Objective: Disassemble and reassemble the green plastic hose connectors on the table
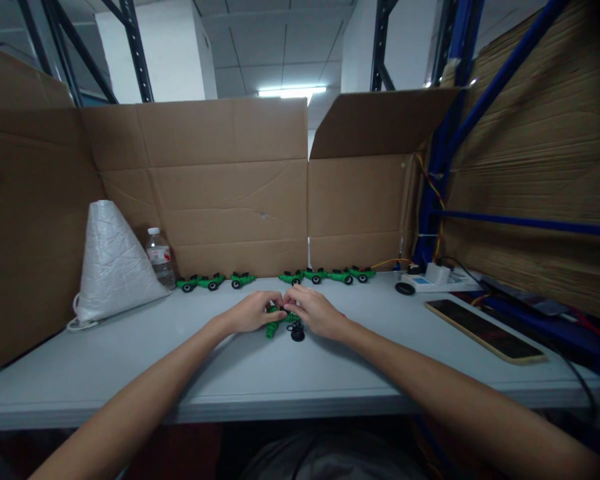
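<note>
Over the middle of the table, my left hand (251,311) is closed, with a green toy car part (272,309) showing between thumb and fingers. My right hand (316,311) meets it fingertip to fingertip in a pinch; whatever small thing lies between those fingers is hidden. Directly below the hands, more green toy car pieces (271,329) lie on the white table (220,373). Beside them, in front of my right hand, is a small group of black wheels (297,332).
Several green toy cars (341,275) with black wheels line the cardboard back wall (230,193). At left stand a silver bag (113,260) and a water bottle (160,257). Rightward lie a black disc (405,289), a white power strip (430,280) with cables and a phone (485,328).
</note>
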Motion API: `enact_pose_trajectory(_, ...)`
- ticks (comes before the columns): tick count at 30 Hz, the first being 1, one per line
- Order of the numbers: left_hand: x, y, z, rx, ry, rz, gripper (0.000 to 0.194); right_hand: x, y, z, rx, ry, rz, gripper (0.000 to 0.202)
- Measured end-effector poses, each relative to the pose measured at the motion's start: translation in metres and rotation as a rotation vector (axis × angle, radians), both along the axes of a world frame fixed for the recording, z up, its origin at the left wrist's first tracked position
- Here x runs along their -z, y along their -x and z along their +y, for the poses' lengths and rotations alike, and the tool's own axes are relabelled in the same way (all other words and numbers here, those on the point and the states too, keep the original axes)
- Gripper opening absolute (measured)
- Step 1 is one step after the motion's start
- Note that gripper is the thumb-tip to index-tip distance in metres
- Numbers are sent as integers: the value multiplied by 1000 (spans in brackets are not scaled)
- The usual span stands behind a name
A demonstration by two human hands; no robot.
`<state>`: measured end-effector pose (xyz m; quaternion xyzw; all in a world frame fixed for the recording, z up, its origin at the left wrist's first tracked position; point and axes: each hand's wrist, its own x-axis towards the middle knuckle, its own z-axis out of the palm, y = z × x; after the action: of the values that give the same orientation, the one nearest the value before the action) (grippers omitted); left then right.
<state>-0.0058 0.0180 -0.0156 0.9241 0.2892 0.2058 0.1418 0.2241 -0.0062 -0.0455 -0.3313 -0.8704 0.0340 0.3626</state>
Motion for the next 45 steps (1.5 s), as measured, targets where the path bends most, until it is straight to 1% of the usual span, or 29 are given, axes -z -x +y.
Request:
enact_pose_trajectory(4,0,0,-1,-26,4,13,33,3,1,4,-1,26,42,8)
enact_pose_trajectory(12,2,0,0,-55,16,25,34,-1,-4,2,-34,49,49,13)
enact_pose_trajectory(19,2,0,0,-69,-2,56,36,-2,-2,0,-8,21,96,11)
enact_pose_trajectory(24,3,0,0,-78,8,51,36,-4,-3,-1,-42,36,73,8)
enact_pose_trajectory(31,2,0,-1,-89,11,50,34,-4,-3,0,8,31,50,7)
enact_pose_trajectory(38,1,0,-2,-71,2,34,35,-2,-2,2,49,23,33,7)
enact_pose_trajectory(42,1,0,-1,-56,8,53,33,-1,-1,1,8,4,29,7)
enact_pose_trajectory(45,2,0,-1,-47,1,57,32,-1,-1,1,25,1,22,7)
